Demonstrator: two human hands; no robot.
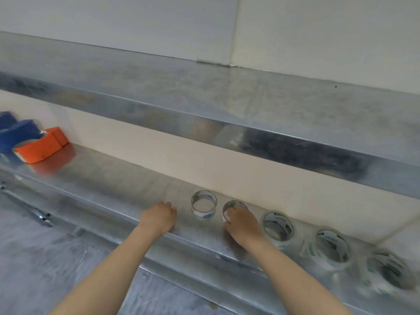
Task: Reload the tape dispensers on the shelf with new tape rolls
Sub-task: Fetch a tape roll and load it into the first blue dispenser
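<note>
The right hand (242,225) has its fingers around a tape roll (234,206) near the shelf's (113,180) back edge; the left hand (159,215) rests loosely curled, holding nothing. A careless lift could topple the neighbouring roll (203,204); the dispensers (39,145) sit far left

Bare upper steel ledge (250,98); white wall (136,21) behind.

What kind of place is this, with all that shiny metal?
Probably a packing or stockroom area, though that is a guess. Bare steel shelves run along a plain wall, a row of clear tape rolls lies flat on the lower one, and orange and blue tape dispensers sit at its far left.
</note>
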